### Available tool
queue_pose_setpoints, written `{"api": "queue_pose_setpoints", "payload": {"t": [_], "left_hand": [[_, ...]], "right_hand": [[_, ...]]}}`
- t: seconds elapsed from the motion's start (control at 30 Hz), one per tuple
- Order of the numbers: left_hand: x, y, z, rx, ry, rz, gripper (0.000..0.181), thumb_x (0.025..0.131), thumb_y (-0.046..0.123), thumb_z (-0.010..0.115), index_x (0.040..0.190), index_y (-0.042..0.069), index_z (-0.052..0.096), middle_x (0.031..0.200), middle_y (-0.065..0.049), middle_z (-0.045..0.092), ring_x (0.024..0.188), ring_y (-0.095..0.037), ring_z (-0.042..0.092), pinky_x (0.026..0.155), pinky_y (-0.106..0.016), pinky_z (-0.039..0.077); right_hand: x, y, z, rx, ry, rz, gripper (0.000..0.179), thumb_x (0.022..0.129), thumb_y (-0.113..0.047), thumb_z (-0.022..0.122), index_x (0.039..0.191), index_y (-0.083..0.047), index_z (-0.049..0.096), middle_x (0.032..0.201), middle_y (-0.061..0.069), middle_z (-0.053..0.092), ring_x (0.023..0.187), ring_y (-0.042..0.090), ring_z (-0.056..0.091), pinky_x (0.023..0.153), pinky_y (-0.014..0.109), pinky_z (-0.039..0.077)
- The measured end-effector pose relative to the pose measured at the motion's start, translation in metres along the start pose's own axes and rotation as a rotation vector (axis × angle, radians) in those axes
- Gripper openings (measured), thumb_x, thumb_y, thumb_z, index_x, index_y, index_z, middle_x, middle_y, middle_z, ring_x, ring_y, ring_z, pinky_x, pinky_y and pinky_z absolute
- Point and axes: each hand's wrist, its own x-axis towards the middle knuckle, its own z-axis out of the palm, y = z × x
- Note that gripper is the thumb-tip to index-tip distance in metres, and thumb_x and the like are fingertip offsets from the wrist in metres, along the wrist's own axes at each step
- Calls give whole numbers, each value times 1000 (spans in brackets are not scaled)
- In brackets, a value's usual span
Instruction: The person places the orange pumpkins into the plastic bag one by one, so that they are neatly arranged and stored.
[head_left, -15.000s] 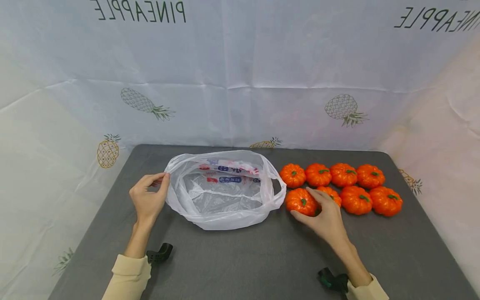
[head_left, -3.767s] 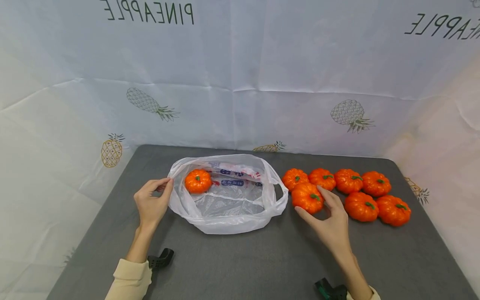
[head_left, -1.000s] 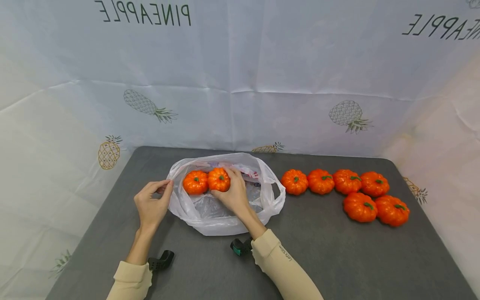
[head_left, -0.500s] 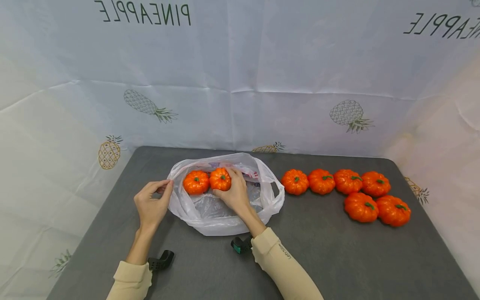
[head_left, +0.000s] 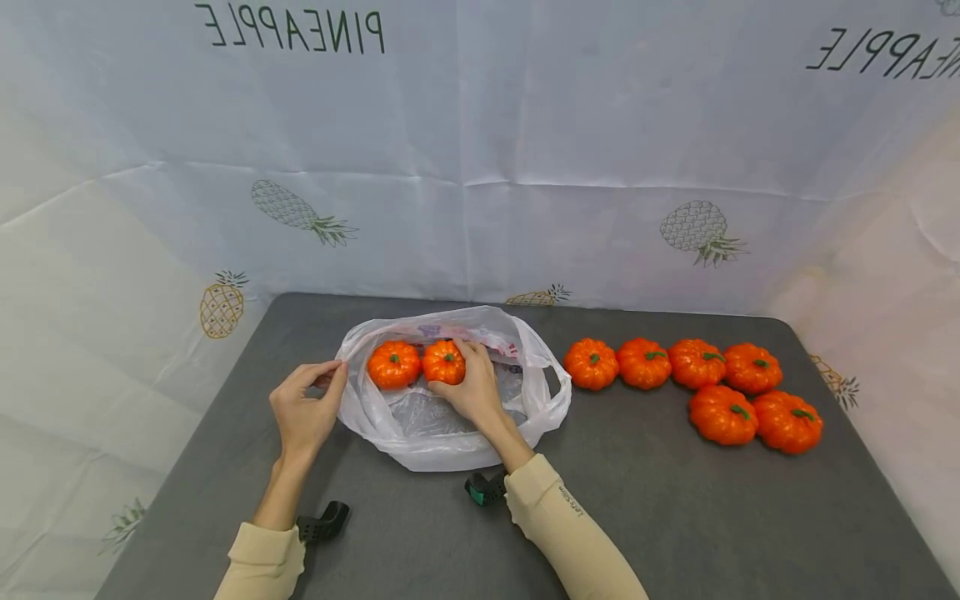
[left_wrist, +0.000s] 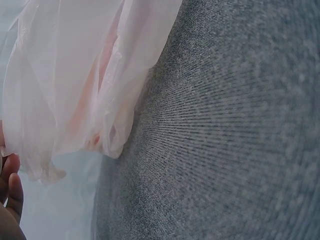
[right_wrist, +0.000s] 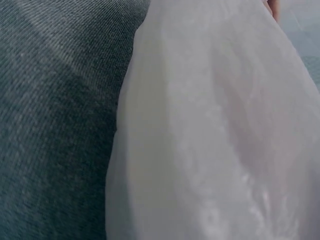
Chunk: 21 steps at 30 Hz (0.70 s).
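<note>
My left hand [head_left: 306,408] pinches the left rim of a white plastic carrier bag [head_left: 450,454], which gapes open on the table. In the left wrist view, fingertips [left_wrist: 14,162] meet the bag's edge [left_wrist: 75,65]. Inside the bag lie two small orange pumpkins with green stems. The left pumpkin [head_left: 393,365] sits against the bag's left side. Beside it, the other pumpkin [head_left: 442,363] is held by my right hand [head_left: 476,390], thumb in front and fingers at the back right. The bag's wall [right_wrist: 200,125] fills most of the right wrist view and hides that hand's grip.
On the grey table [head_left: 600,500], several more pumpkins stand right of the bag: a back row [head_left: 643,363] and two in front [head_left: 722,415]. The bag's right handle loop [head_left: 557,392] stands near the row. A pineapple-print cloth [head_left: 487,233] hangs behind the table.
Two pumpkins from the front row have gone into the bag, the second carried in by my right hand. Over the last second that pumpkin has shifted slightly right. My left hand keeps its pinch.
</note>
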Motion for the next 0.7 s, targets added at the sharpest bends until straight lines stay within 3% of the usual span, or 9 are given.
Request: {"api": "queue_pose_setpoints", "payload": {"t": [0.2, 0.7], "left_hand": [[1, 3, -1, 9, -2, 2, 7, 76, -15, 78, 81, -10, 77, 70, -25, 69, 68, 9, 53, 68, -5, 43], [2, 0, 1, 14, -4, 9, 8, 75, -15, 78, 81, -11, 76, 70, -25, 69, 69, 11, 53, 69, -3, 42]], "right_hand": [[-2, 1, 1, 12, -10, 9, 78, 79, -15, 86, 145, 5, 51, 144, 29, 48, 131, 47, 51, 113, 59, 44], [-5, 5, -4, 4, 49, -10, 77, 76, -19, 89, 140, 7, 56, 134, 26, 57, 123, 41, 58, 109, 54, 49]]}}
